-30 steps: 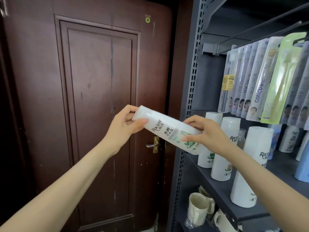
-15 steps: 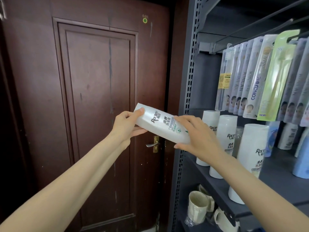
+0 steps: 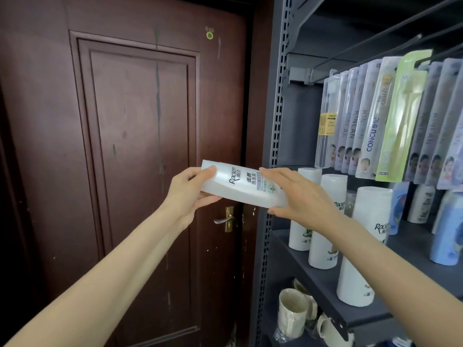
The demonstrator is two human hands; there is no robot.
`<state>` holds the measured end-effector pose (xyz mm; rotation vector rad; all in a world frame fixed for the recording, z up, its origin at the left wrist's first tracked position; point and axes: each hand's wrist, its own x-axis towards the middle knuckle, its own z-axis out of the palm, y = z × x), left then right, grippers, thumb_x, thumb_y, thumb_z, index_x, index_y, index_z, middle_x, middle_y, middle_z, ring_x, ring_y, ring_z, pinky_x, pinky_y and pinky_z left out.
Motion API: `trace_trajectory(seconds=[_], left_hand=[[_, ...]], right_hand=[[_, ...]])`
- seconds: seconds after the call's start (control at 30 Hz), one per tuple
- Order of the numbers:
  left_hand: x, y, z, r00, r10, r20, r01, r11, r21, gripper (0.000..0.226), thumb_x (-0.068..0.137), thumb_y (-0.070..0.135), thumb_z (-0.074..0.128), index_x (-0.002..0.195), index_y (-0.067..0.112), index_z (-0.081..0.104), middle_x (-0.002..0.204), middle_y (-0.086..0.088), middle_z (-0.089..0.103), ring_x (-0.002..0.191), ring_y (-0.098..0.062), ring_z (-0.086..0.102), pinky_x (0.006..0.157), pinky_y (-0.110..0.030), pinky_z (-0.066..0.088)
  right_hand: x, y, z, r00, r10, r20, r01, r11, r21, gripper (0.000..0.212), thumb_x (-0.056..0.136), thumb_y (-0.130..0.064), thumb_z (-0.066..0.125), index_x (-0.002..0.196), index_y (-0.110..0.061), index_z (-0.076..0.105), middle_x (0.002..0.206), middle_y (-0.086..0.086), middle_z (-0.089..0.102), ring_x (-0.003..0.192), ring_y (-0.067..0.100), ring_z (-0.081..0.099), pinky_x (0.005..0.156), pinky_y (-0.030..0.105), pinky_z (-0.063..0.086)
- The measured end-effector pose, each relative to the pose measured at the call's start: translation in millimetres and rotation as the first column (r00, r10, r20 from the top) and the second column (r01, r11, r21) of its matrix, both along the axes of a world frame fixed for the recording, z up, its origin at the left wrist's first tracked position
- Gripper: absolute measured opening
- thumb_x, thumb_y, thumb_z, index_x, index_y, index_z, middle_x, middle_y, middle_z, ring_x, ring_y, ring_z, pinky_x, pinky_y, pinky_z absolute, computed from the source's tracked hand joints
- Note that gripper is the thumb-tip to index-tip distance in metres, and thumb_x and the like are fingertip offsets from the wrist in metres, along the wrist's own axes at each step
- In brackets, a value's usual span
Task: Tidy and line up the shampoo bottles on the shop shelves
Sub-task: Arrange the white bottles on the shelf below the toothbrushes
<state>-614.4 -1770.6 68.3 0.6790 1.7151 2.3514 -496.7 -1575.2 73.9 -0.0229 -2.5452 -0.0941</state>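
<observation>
- I count one white shampoo bottle (image 3: 240, 186) held in the air, gripped by two hands: the left hand (image 3: 190, 194) and the right hand (image 3: 300, 196).
- I see three white shampoo bottles standing in a row along the shelf (image 3: 320, 279) edge: rear (image 3: 300, 231), middle (image 3: 325, 241), front (image 3: 360, 271).
- I see two blue bottles (image 3: 444, 236) on the right, one partly hidden.
- I make out at least two more white bottles (image 3: 421, 209) further back; the exact number I cannot tell.
- About a dozen hanging toothbrush packs (image 3: 373, 126); one is green (image 3: 400, 121).
- Below, at least three mugs (image 3: 292, 316).
- One door (image 3: 135, 146), one door handle (image 3: 224, 219).
</observation>
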Motion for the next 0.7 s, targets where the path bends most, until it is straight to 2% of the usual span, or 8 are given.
trace_trajectory(seconds=[0.07,0.13,0.27,0.37,0.43,0.5,0.6,0.7], left_hand=[[0.5,10.3,0.4,0.998,0.042,0.036,-0.042,0.999,0.025,0.019,0.088,0.021,0.063,0.098,0.005,0.061,0.101,-0.011,0.064,0.091,-0.025,0.069,0.073,-0.036,0.059],[-0.5,20.7,0.9,0.996,0.09,0.021,-0.09,0.996,0.012,0.02,0.088,0.022,0.064,0.1,0.006,0.061,0.103,-0.012,0.064,0.091,-0.026,0.068,0.071,-0.036,0.059],[0.1,41.3,4.1,0.96,0.198,-0.201,-0.215,0.974,-0.07,0.019,0.085,0.026,0.066,0.101,0.016,0.063,0.105,-0.012,0.063,0.091,-0.023,0.066,0.066,-0.032,0.059],[-0.9,60.4,4.4,0.924,0.235,-0.302,-0.283,0.951,-0.127,0.02,0.084,0.026,0.066,0.103,0.02,0.063,0.103,-0.007,0.061,0.091,-0.02,0.063,0.066,-0.031,0.059],[-4.9,74.9,3.1,0.903,0.262,-0.342,-0.335,0.926,-0.176,0.024,0.082,0.032,0.066,0.103,0.023,0.062,0.1,-0.002,0.061,0.093,-0.022,0.062,0.074,-0.042,0.058],[-7.6,90.2,3.1,0.887,0.254,-0.386,-0.362,0.901,-0.238,0.026,0.081,0.035,0.065,0.105,0.025,0.06,0.099,0.0,0.061,0.094,-0.024,0.061,0.08,-0.046,0.055],[-13.0,114.1,3.3,0.851,0.229,-0.474,-0.413,0.849,-0.331,0.031,0.086,0.034,0.061,0.114,0.023,0.056,0.104,0.002,0.057,0.098,-0.023,0.057,0.086,-0.042,0.05],[-18.6,134.3,5.0,0.845,0.185,-0.502,-0.405,0.834,-0.374,0.031,0.087,0.032,0.061,0.116,0.021,0.056,0.103,0.002,0.053,0.096,-0.021,0.051,0.081,-0.034,0.044]], right_hand=[[0.9,2.1,5.6,0.999,-0.038,0.036,0.039,0.999,-0.021,0.09,0.08,-0.039,0.069,0.149,-0.035,0.011,0.147,-0.014,0.029,0.13,0.01,0.034,0.089,0.027,0.04],[4.1,8.4,12.3,0.996,-0.072,0.053,0.074,0.997,-0.023,0.082,0.083,-0.041,0.066,0.148,-0.034,0.017,0.147,-0.011,0.032,0.131,0.011,0.035,0.092,0.029,0.04],[20.0,34.6,34.4,0.989,-0.129,0.069,0.132,0.99,-0.041,0.047,0.09,-0.036,0.058,0.135,-0.03,0.045,0.138,-0.007,0.046,0.124,0.016,0.045,0.097,0.037,0.043],[33.1,62.0,51.6,0.979,-0.191,0.069,0.196,0.977,-0.082,0.035,0.09,-0.03,0.06,0.124,-0.027,0.057,0.127,-0.004,0.059,0.111,0.017,0.056,0.092,0.044,0.048],[38.9,77.5,59.6,0.968,-0.222,0.12,0.236,0.966,-0.11,0.034,0.089,-0.027,0.061,0.123,-0.021,0.059,0.123,-0.002,0.061,0.107,0.017,0.058,0.093,0.036,0.047],[41.2,89.3,63.7,0.955,-0.23,0.185,0.258,0.956,-0.141,0.033,0.089,-0.023,0.062,0.122,-0.016,0.061,0.121,0.002,0.062,0.108,0.018,0.058,0.091,0.028,0.044],[40.4,104.3,62.8,0.946,-0.226,0.232,0.272,0.944,-0.187,0.032,0.088,-0.02,0.063,0.12,-0.013,0.063,0.119,0.003,0.064,0.105,0.017,0.059,0.088,0.023,0.042],[37.7,114.3,58.3,0.952,-0.195,0.235,0.251,0.937,-0.241,0.03,0.088,-0.023,0.064,0.117,-0.015,0.065,0.115,0.001,0.066,0.093,0.008,0.056,0.084,0.019,0.039]])
